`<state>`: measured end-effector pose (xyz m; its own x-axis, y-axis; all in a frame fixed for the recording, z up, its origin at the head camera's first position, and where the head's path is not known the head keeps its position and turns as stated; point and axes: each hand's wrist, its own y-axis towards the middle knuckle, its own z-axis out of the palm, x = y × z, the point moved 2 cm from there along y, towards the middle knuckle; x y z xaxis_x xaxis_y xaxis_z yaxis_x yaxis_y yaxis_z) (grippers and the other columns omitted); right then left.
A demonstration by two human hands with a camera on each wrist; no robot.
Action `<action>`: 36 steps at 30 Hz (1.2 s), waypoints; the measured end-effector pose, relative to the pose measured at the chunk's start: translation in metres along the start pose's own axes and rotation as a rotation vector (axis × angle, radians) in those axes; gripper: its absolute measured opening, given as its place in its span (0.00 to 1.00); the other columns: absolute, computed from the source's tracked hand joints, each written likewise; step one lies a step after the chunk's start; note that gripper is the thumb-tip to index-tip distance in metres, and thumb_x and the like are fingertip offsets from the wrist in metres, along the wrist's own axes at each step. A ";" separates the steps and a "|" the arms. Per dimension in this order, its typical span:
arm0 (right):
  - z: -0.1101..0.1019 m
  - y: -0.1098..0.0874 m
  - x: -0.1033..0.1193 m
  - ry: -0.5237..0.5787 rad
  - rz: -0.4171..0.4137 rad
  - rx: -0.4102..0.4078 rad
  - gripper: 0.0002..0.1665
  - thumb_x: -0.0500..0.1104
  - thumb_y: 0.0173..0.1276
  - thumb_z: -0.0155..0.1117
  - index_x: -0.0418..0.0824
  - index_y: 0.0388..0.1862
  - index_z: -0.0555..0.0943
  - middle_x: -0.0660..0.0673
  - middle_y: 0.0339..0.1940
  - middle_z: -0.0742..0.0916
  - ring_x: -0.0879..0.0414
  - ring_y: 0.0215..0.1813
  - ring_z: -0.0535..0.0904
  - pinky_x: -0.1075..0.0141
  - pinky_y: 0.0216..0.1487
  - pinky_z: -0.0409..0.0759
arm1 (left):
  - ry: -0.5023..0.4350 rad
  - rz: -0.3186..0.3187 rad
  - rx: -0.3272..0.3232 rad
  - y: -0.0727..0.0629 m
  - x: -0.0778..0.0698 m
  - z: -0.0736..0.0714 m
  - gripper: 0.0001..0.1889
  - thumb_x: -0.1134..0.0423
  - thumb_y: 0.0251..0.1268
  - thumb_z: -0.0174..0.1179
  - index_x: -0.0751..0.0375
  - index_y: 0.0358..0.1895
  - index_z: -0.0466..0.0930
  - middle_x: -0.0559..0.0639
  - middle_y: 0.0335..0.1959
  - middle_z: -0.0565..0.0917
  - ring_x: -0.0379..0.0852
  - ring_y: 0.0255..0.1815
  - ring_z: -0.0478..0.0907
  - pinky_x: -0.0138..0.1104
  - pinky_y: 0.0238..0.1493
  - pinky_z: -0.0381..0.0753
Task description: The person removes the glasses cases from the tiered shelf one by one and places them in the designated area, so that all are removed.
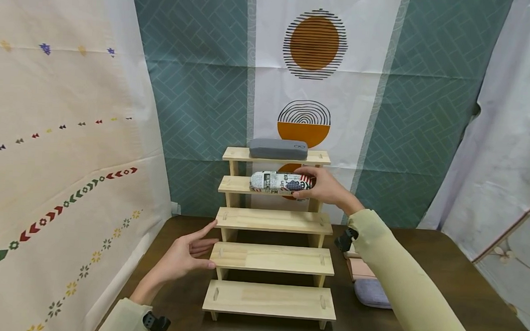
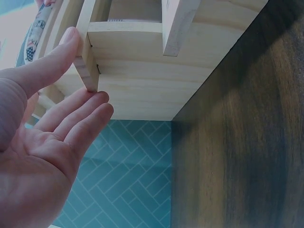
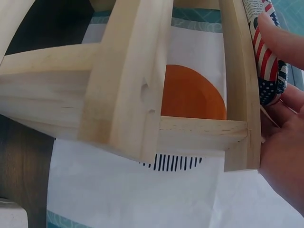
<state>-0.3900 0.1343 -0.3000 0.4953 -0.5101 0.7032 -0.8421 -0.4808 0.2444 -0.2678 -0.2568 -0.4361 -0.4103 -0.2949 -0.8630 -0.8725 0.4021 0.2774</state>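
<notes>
My right hand [image 1: 324,186] grips the right end of a glasses case [image 1: 273,181] with a newspaper and flag print, thumb on one side and fingers on the other. The case lies lengthwise at the second tier from the top of a stepped wooden rack [image 1: 267,300]. In the right wrist view, the striped end of the patterned case [image 3: 266,66] shows between thumb and fingers, right at the board. Low on the rack's left side, my left hand [image 1: 186,254] holds the end of a tier board [image 2: 86,66] between thumb and fingertips. A grey glasses case [image 1: 278,149] lies on the top tier.
The rack stands on a dark wooden table [image 1: 180,326] before a patterned cloth backdrop [image 1: 193,81]. To its right, partly behind my right sleeve, lie a purple case [image 1: 372,293] and a pink case [image 1: 359,269]. A cream cloth [image 1: 70,100] hangs at the left.
</notes>
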 end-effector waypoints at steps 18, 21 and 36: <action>0.004 -0.014 0.009 0.095 0.028 -0.101 0.42 0.40 0.61 0.82 0.36 0.73 0.76 0.36 0.62 0.81 0.44 0.56 0.80 0.58 0.52 0.84 | 0.010 0.004 0.002 -0.001 -0.001 0.001 0.54 0.70 0.55 0.80 0.49 0.85 0.59 0.68 0.74 0.72 0.63 0.70 0.76 0.49 0.64 0.80; 0.006 -0.016 0.009 0.137 0.030 -0.137 0.42 0.39 0.60 0.83 0.36 0.72 0.77 0.37 0.62 0.82 0.44 0.55 0.81 0.59 0.51 0.85 | 0.011 0.001 0.001 -0.001 -0.002 0.002 0.54 0.70 0.55 0.80 0.49 0.85 0.59 0.69 0.73 0.72 0.64 0.70 0.76 0.48 0.64 0.81; 0.018 -0.030 0.014 0.314 -0.017 -0.221 0.39 0.34 0.62 0.81 0.31 0.71 0.76 0.33 0.60 0.83 0.45 0.54 0.81 0.70 0.48 0.84 | 0.001 -0.002 0.001 -0.001 -0.001 0.001 0.55 0.71 0.55 0.80 0.50 0.85 0.59 0.70 0.70 0.75 0.64 0.70 0.75 0.47 0.64 0.81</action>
<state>-0.3541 0.1283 -0.3096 0.4488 -0.2436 0.8598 -0.8770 -0.3048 0.3714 -0.2659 -0.2559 -0.4359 -0.4091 -0.2962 -0.8631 -0.8730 0.4022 0.2758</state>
